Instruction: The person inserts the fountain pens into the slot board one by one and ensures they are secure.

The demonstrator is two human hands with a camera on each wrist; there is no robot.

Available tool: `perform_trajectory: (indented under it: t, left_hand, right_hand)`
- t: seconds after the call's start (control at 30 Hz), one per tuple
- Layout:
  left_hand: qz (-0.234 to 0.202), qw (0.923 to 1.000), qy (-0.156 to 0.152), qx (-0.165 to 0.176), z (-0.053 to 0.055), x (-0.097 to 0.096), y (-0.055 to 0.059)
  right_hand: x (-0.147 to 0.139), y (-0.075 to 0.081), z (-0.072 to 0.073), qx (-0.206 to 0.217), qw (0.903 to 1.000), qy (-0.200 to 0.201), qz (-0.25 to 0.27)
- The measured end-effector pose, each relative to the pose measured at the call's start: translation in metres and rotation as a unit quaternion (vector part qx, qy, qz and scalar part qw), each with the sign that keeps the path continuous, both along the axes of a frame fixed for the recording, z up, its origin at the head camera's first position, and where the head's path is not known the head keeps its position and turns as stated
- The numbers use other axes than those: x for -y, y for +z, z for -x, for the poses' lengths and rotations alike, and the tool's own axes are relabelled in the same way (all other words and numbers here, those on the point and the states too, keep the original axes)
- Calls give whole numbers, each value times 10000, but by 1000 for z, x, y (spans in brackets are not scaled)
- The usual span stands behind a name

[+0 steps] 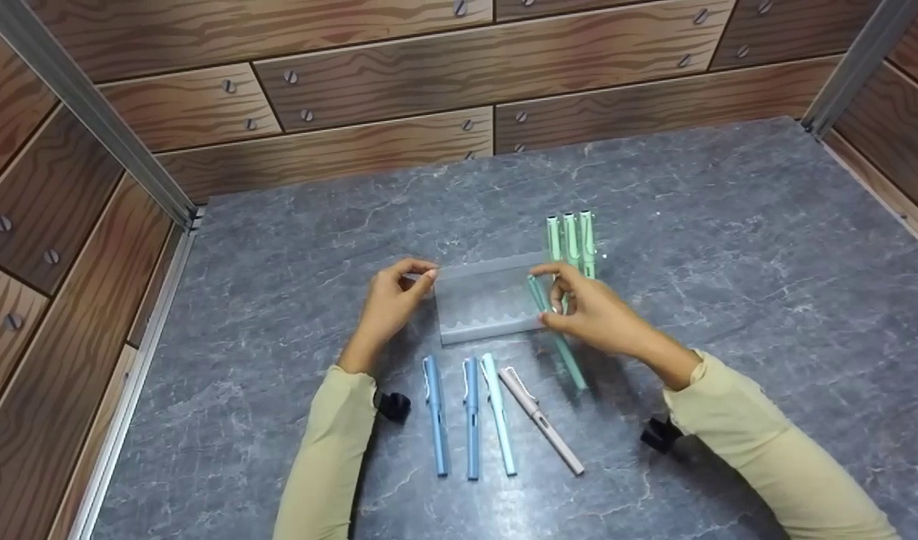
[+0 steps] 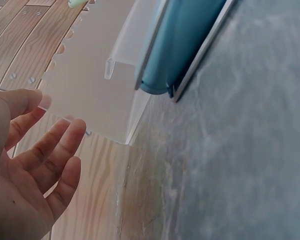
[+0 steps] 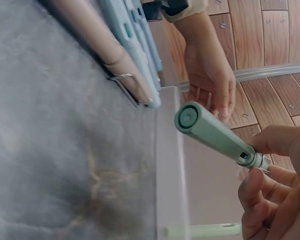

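Left hand (image 1: 391,296): pinching the rack (image 1: 481,289) by its far left corner, probably to steady it.
Right hand (image 1: 598,311): holding the green pen (image 1: 568,356) between thumb and fingers, around the cap, apparently to leave the barrel free.
Green pen: slanted above the rack's near edge.
Pale pens (image 1: 571,244): side by side, seemingly across the rack's right part, likely spaced by notches.
Blue pens (image 1: 436,416), aqua pen (image 1: 499,416), beige pen (image 1: 543,421): lying loose nearer the body, caps toward the rack, perhaps for easy reach.

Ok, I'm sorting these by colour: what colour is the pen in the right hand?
The pen is muted green; the right wrist view shows it best.
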State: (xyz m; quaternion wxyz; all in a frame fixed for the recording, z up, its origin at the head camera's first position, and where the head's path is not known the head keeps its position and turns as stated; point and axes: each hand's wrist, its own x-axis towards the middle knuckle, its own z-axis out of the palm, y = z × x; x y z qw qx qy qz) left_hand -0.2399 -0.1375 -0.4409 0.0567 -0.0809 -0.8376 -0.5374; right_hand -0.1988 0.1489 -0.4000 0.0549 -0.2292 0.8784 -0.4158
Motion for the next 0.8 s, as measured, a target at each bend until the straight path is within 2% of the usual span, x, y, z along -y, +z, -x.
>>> perform_trajectory:
  t: [0.2, 0.37, 0.57, 0.8]
  left_hand:
    - [107, 9999, -9, -93, 0, 1, -1]
    - [89, 9997, -27, -204, 0, 0, -1]
    - [52, 9998, -46, -187, 1, 0, -1]
    - [-24, 9999, -55, -129, 0, 0, -1]
  right_hand:
    - [0, 12, 5, -89, 9992, -260, 302]
    - [2, 14, 8, -285, 9981, -437, 322]
    - [4, 14, 10, -941, 9933, -656, 166]
    - [9, 16, 13, -1718, 9799, -989, -222]
